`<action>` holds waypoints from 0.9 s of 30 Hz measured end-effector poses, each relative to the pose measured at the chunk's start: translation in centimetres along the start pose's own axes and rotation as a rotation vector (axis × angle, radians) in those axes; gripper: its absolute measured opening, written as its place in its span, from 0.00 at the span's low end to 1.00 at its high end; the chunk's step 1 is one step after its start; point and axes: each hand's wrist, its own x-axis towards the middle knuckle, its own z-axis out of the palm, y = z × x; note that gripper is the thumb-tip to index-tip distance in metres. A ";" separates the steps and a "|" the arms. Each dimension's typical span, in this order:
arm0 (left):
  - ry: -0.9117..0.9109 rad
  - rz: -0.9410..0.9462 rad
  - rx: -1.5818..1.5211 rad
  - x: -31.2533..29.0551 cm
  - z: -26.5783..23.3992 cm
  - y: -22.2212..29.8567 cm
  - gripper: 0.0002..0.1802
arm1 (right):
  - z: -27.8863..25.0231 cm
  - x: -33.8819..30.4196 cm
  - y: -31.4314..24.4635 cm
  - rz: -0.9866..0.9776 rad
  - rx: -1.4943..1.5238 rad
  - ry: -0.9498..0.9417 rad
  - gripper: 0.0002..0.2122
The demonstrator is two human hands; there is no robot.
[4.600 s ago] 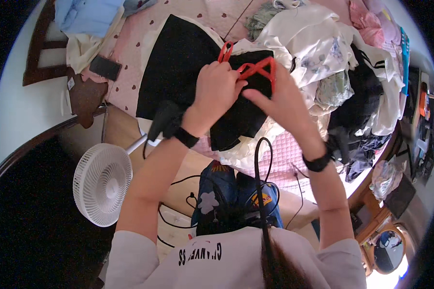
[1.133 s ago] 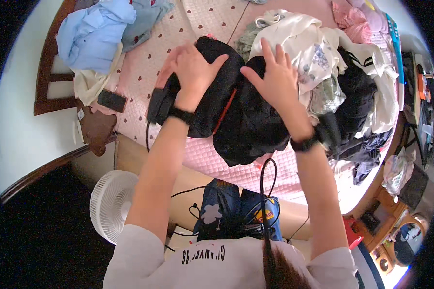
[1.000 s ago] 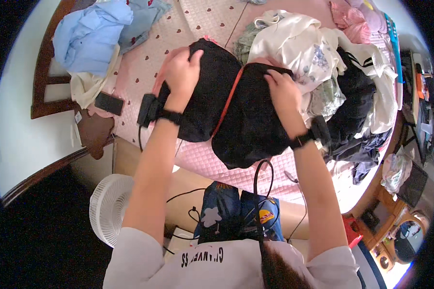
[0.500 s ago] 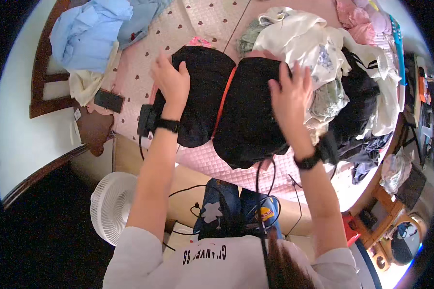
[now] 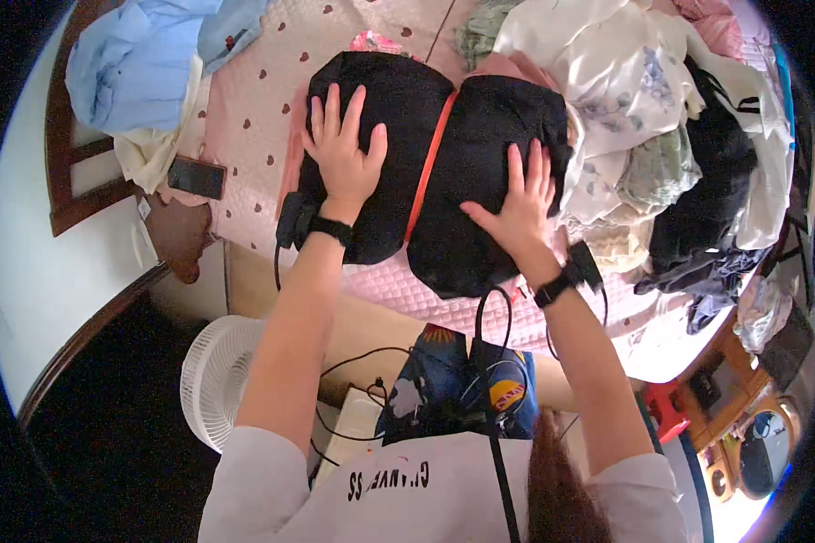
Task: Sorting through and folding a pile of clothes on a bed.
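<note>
A black folded garment (image 5: 480,118) lies on the pink quilted bedspread (image 5: 254,109), split down its middle by a narrow orange-red strip (image 5: 432,163). On its left half rests my left hand (image 5: 344,158), palm down with fingers spread. My right hand (image 5: 522,204) lies flat on the right half, its thumb pointing toward the strip. Neither hand grips the cloth. Pink fabric shows from under the garment's edges.
Right of the garment is a heap of white, green and black clothes (image 5: 598,81). Blue clothing (image 5: 136,72) and a phone (image 5: 197,178) lie at the left. A white fan (image 5: 213,385) stands below the bed's edge, near hanging cables (image 5: 353,362).
Both hands were raised above the black garment, blurred on the right. Now they have come down flat onto it, the right hand lower and more to the left.
</note>
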 end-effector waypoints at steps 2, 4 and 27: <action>0.011 0.015 -0.053 0.4 -0.3 0.2 0.27 | 0.3 0.0 0.7 -0.008 0.031 -0.002 0.45; -0.007 0.013 -0.046 0.1 -1.2 -0.1 0.27 | -1.1 -0.1 1.0 -0.047 0.100 -0.064 0.44; -0.434 -0.273 0.076 -1.9 -3.5 12.4 0.23 | -18.9 -38.4 16.3 1.190 0.619 0.297 0.16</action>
